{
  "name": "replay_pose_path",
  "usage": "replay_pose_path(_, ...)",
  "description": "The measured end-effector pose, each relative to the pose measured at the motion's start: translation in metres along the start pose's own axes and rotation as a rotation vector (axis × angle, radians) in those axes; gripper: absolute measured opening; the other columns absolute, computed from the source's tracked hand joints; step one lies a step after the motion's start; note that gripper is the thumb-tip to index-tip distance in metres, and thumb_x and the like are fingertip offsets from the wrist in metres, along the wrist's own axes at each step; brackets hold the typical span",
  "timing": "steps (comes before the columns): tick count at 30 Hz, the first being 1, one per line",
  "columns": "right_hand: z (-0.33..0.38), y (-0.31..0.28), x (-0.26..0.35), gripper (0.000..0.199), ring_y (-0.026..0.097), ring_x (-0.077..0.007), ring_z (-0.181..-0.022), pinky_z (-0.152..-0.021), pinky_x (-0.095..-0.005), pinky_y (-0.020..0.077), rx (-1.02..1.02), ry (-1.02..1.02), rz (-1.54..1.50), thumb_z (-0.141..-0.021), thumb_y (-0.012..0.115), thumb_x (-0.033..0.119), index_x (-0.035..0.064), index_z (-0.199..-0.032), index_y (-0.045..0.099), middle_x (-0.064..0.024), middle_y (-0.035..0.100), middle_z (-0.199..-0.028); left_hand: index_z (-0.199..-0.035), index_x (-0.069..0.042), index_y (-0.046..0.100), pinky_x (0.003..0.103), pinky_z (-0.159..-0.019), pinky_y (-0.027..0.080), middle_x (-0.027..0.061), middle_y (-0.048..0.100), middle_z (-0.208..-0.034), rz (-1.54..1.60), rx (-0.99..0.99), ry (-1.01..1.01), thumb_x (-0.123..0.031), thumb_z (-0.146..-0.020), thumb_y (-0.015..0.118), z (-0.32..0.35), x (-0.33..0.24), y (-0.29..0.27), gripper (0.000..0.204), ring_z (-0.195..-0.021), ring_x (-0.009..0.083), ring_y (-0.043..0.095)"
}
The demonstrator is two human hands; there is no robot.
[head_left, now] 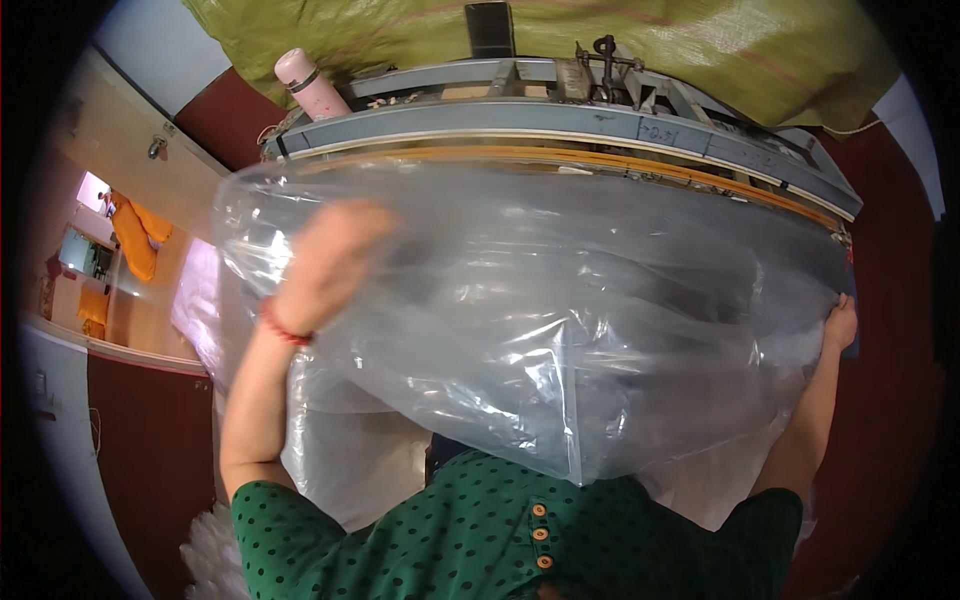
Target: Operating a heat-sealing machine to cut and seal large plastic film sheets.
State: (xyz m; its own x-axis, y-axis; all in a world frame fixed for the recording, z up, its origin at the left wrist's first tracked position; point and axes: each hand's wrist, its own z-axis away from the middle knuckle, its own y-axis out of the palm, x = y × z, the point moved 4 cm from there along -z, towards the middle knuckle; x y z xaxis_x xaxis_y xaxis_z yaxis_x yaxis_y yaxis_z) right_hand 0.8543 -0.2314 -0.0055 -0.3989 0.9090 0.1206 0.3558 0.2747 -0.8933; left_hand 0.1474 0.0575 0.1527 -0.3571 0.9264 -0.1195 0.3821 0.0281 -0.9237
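Observation:
A wide sheet of clear plastic film (500, 290) spreads in front of me, creased and shiny, with its near edge hanging against my body. My left hand (345, 250), a red band at its wrist, is over the left part of the film; motion smears its fingers, so their grip cannot be made out. Far out at the right edge, my right hand (842, 322) is closed on the border of the plastic film. Beyond the sheet runs a grey metal frame machine (480, 112) with an orange strip (600, 160) along its near side.
A pink flask (310, 85) leans at the machine's left end. A black metal clamp-like fitting (605, 70) stands on the frame. Yellow-green sheeting (750, 50) hangs behind. To the left is a door (140, 130) beside an opening; bunched clear plastic (215, 555) lies at lower left.

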Motion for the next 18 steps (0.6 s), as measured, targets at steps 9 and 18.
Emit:
replay_pose_path(9, -0.004, 0.005, -0.003, 0.035, 0.052, -0.0411, -0.083, -0.066, -0.0475, 0.0406, 0.007, -0.024, -0.051, -0.089, 0.032, 0.038, 0.0100, -0.099, 0.051, -0.0194, 0.057, -0.090, -0.116, -0.001, 0.045, 0.040, -0.097, 0.029, 0.0180, 0.041, -0.124, -0.061, 0.127, -0.495, -0.028, -0.081, 0.049, 0.068, 0.124, 0.100, 0.044, -0.118, 0.0334, 0.035)
replay_pose_path(18, -0.054, 0.056, -0.121, 0.034, 0.055, -0.0195, -0.082, -0.071, -0.0320, 0.0416, 0.218, 0.190, -1.052, -0.085, 0.047, 0.037, 0.0062, -0.092, 0.058, -0.0066, 0.060, -0.084, -0.089, 0.000, 0.060, 0.035, -0.073, 0.045, 0.0146, 0.061, -0.090, 0.040, -0.153, -0.383, -0.015, -0.078, 0.057, 0.001, 0.126, 0.130, 0.020, -0.083, 0.0311, 0.057)
